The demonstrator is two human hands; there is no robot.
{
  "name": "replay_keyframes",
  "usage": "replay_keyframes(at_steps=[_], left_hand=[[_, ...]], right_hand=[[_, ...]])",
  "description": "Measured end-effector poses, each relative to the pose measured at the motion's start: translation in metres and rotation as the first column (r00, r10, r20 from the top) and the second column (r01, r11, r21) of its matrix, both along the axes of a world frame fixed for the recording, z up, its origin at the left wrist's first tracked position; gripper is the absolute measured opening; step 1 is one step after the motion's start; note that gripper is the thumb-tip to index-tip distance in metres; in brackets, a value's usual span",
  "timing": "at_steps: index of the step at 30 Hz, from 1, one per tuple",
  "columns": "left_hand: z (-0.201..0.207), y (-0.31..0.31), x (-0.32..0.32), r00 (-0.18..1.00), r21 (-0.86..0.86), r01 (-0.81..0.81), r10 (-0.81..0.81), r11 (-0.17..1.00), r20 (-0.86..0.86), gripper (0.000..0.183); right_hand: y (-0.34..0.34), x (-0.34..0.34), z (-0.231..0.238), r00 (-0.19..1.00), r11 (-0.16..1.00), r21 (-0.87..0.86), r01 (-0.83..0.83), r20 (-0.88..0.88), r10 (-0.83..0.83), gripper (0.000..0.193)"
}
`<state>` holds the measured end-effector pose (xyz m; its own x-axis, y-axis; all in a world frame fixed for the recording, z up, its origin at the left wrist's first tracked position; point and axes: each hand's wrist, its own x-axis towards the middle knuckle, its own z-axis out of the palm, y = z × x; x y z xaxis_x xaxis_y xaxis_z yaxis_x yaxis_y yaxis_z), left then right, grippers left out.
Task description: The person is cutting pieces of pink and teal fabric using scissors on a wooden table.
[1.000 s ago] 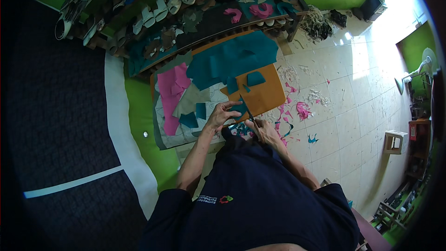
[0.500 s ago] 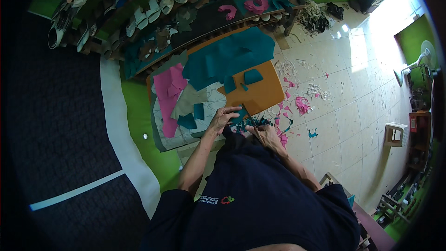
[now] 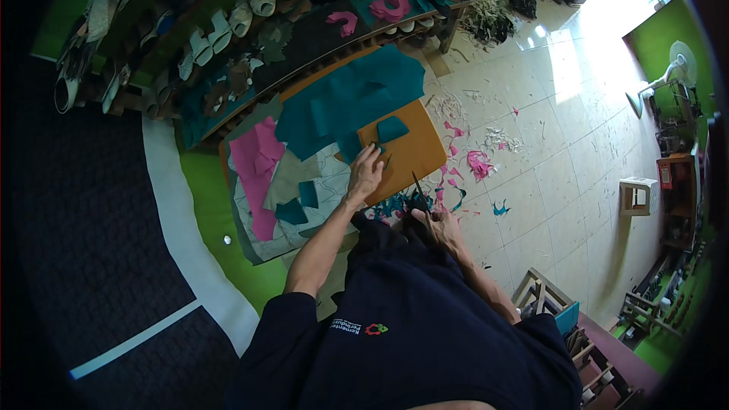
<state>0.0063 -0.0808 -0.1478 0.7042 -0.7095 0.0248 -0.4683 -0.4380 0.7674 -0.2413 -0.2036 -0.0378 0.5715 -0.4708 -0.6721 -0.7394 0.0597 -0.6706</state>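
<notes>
My left hand (image 3: 367,175) reaches forward over the orange board (image 3: 421,156), its fingertips closed on a small teal leather-like piece (image 3: 380,150). Part of that piece is hidden by the fingers. Another cut teal piece (image 3: 392,129) lies just beyond, and a teal square (image 3: 348,146) sits to the left of my fingers. Near my lap, my right hand (image 3: 439,228) grips dark scissors (image 3: 417,185), their blades pointing away from me. A large teal sheet (image 3: 357,99) spreads across the far part of the board.
Pink sheets (image 3: 254,159) and more teal pieces (image 3: 291,212) lie on the left. Teal scraps (image 3: 396,203) are heaped by my lap; pink scraps (image 3: 478,165) litter the tiled floor (image 3: 562,190). Behind stands a shoe rack (image 3: 304,38). A stool (image 3: 637,196) and fan (image 3: 681,64) are at right.
My left hand has moved forward from beside the scissors to the cut pieces on the board. My right hand stays near my lap with the scissors. The view has shifted slightly.
</notes>
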Motion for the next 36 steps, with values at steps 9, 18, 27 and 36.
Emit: replay_keyframes(at_steps=[9, 18, 27, 36], left_hand=[[-0.019, 0.005, -0.078, 0.968, 0.090, 0.222, -0.230, 0.971, 0.102, 0.056], [0.007, 0.088, -0.062, 0.861, -0.080, -0.467, 0.474, 0.880, 0.185, 0.023], [0.011, 0.151, 0.007, 0.651, 0.441, -0.733, 0.723, 0.519, 0.231, 0.068], [0.069, 0.092, -0.010, 0.615, -0.147, -0.567, 0.298, 0.811, -0.730, 0.089]], right_hand=[[-0.010, -0.001, 0.004, 0.997, 0.993, -0.092, -0.070, -0.035, 0.067, 0.057], [-0.007, 0.032, 0.035, 0.993, 0.994, -0.049, -0.101, 0.063, 0.104, 0.067], [0.000, 0.040, 0.019, 0.974, 0.970, -0.125, -0.207, 0.062, 0.216, 0.069], [0.011, 0.059, 0.023, 0.975, 0.989, -0.096, -0.112, 0.183, 0.128, 0.058]])
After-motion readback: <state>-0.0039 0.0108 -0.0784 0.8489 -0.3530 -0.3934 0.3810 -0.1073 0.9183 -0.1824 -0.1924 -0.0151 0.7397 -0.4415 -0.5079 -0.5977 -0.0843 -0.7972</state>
